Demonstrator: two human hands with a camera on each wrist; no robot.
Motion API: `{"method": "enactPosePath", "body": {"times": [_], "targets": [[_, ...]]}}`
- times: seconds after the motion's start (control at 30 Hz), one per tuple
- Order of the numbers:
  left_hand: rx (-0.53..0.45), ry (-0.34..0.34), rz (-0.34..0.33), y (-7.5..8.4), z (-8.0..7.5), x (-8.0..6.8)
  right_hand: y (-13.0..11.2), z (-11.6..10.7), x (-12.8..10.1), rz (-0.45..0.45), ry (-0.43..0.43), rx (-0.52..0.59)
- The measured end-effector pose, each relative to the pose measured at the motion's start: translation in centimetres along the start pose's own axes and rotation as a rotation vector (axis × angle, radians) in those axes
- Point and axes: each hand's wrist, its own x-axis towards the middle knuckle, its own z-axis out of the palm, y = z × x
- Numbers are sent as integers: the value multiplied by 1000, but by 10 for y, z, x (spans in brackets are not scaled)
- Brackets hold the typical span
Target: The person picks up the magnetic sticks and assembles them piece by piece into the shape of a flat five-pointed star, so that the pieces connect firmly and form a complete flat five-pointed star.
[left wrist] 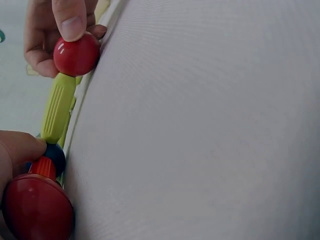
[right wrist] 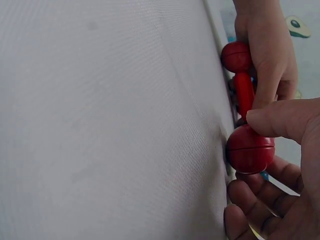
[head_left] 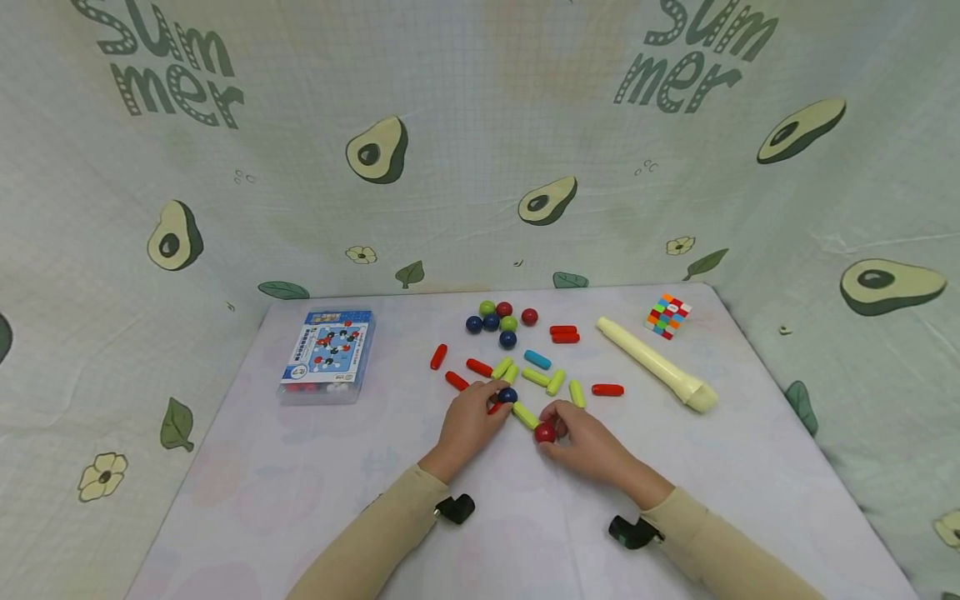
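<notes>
Near the middle of the table, the left hand (head_left: 467,425) pinches a dark blue ball (head_left: 507,395) of a ball-and-stick model. A red stick (right wrist: 244,95) runs from that ball to a red ball (left wrist: 37,207) beside the left palm, which the hand hides in the head view. A yellow-green stick (left wrist: 57,107) leads from the blue ball toward the other hand. At its far end is another red ball (head_left: 545,432), pinched between thumb and fingers of the right hand (head_left: 588,446). The model lies low, close over the tabletop.
Loose red sticks (head_left: 607,390), yellow-green sticks (head_left: 536,377) and one blue stick (head_left: 537,359) lie beyond the hands. Several balls (head_left: 508,323) cluster farther back. A model-kit box (head_left: 327,358) sits left; a cream tube (head_left: 652,362) and a puzzle cube (head_left: 667,317) are right.
</notes>
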Motion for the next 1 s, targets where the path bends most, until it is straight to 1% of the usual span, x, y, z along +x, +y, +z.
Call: {"method": "enactPosePath", "body": {"times": [0.1,0.2,0.37,0.47,0.57,0.7,0.77,0.87,1.0], "targets": [[-4,-3,-1,1,0,0,-1,-1,-1,-13,-1,3],[-17,-12,-18,2,-1,0,-1,-1,-1,-20,4,0],[-73,-55,-73,0,-15,-5,0,0,1,-13,24,-9],[-57,-113,-101,-4,-25,-9,-1,0,1,-8,37,-14],[-20,-197,-118,-11,-34,-11,-2,0,2,-6,51,-9],[6,-303,-101,-19,-42,-12,-1,-1,4,11,76,-1],[5,-330,-86,-21,-44,-12,0,0,6,24,89,-2],[10,-329,-66,-23,-45,-12,1,0,9,31,101,0],[13,-292,-54,-22,-43,-12,1,1,14,20,110,10]]}}
